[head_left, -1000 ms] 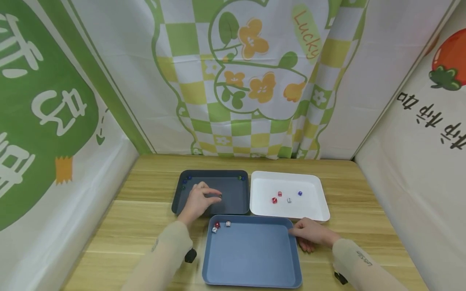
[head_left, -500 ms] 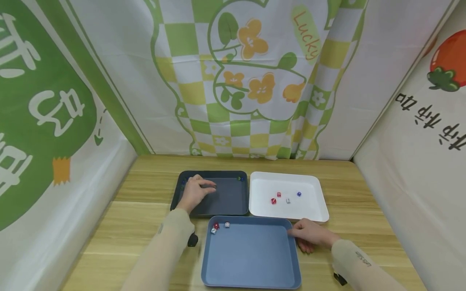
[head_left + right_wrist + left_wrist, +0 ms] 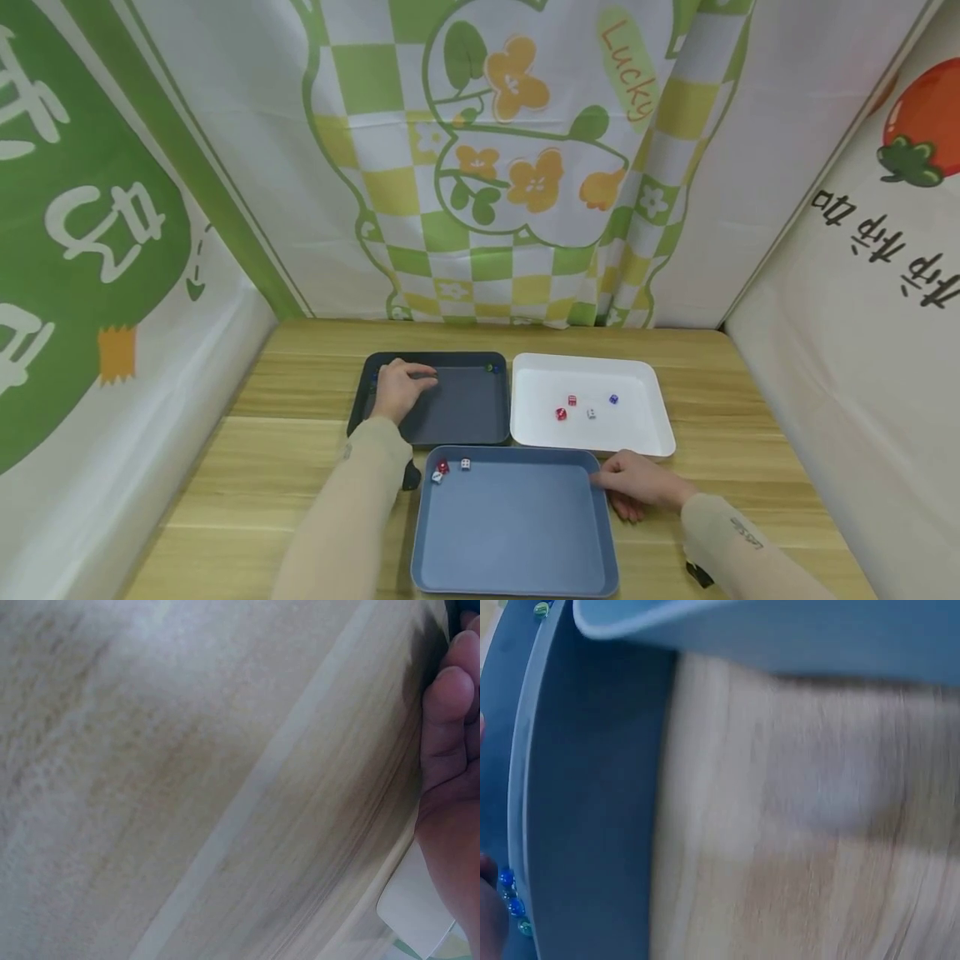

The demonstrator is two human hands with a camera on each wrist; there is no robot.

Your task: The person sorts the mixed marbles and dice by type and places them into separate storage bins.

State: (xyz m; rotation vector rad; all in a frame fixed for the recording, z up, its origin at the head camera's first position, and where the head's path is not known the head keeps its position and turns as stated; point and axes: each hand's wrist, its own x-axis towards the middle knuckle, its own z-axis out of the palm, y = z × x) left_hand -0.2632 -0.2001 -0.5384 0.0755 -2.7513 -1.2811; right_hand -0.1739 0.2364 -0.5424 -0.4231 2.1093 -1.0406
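Note:
My left hand [image 3: 400,388] reaches over the dark grey tray [image 3: 468,421], thumb and forefinger together around a small dark marble that is mostly hidden. Blue marbles [image 3: 516,907] and a green marble [image 3: 525,927] lie along that tray's wall in the left wrist view, beside the hand. Another green marble [image 3: 490,367] sits in its back right corner. My right hand [image 3: 637,482] grips the right rim of the blue tray [image 3: 517,533], thumb over the edge and fingers curled outside. In the blue tray's back left corner are a red die [image 3: 442,466] and white dice [image 3: 466,464].
A white tray [image 3: 641,433] stands right of the dark one, holding red dice [image 3: 561,414], a white die [image 3: 591,413] and a blue die [image 3: 613,399]. All three trays sit close together on the wooden table [image 3: 247,467]. A patterned curtain [image 3: 480,275] hangs behind.
My left hand has moved back and a little left over the dark tray, its thumb and forefinger still pinched. The right hand stays at the blue tray's rim.

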